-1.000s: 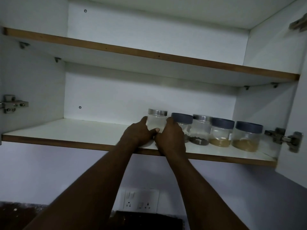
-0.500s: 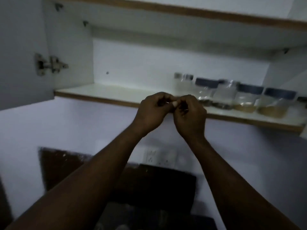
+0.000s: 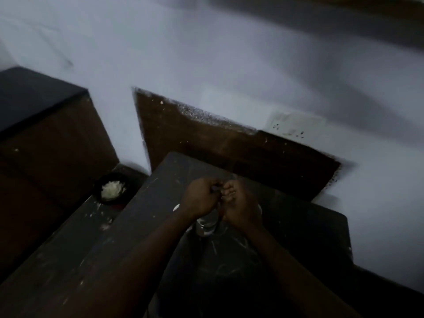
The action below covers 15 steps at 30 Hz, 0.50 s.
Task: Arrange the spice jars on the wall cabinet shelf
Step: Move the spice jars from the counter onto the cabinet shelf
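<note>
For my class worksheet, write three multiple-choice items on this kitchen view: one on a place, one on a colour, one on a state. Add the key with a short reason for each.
1. Where is the black bowl?
A) left of the glass jar
B) right of the jar
C) on top of the jar

2. What colour is the bowl's content?
A) red
B) whitish
C) green

3. How do the left grip and right grip stand?
A) spread wide apart and flat
B) one out of view
C) close together, fingers curled, above the jar

Key:
1 A, the bowl sits on the dark countertop well to the jar's left.
2 B, a pale heap shows inside the bowl.
3 C, both grips meet over the jar's top.
</note>
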Tool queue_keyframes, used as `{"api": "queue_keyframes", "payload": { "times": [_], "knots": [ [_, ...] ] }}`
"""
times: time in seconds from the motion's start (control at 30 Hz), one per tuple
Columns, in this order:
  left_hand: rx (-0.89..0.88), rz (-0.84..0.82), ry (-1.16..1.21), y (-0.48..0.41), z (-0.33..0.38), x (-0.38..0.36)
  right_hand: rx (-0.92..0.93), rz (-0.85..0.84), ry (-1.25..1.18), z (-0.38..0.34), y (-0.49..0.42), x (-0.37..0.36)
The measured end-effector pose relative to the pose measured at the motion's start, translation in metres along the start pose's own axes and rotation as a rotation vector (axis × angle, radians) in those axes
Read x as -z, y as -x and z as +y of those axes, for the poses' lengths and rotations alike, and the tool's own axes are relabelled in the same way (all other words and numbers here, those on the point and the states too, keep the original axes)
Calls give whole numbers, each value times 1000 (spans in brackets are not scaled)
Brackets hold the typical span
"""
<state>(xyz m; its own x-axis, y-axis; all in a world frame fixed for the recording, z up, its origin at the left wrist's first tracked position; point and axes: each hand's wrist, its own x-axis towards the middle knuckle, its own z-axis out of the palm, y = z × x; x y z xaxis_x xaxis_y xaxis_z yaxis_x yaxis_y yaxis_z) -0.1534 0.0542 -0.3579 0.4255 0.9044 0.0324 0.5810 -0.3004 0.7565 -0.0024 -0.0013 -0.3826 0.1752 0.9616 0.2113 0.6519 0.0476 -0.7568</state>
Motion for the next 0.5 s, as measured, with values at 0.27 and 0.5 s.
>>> {"api": "queue_keyframes", "payload": {
  "times": [0.27,0.5],
  "knots": [
    [169,-296,-541,31,-105,-50,-350,-261,257,43,38,-82],
    [41,-303,-740,21,-131,-69,-448,-419,141,55,48,-94]
  ]
}}
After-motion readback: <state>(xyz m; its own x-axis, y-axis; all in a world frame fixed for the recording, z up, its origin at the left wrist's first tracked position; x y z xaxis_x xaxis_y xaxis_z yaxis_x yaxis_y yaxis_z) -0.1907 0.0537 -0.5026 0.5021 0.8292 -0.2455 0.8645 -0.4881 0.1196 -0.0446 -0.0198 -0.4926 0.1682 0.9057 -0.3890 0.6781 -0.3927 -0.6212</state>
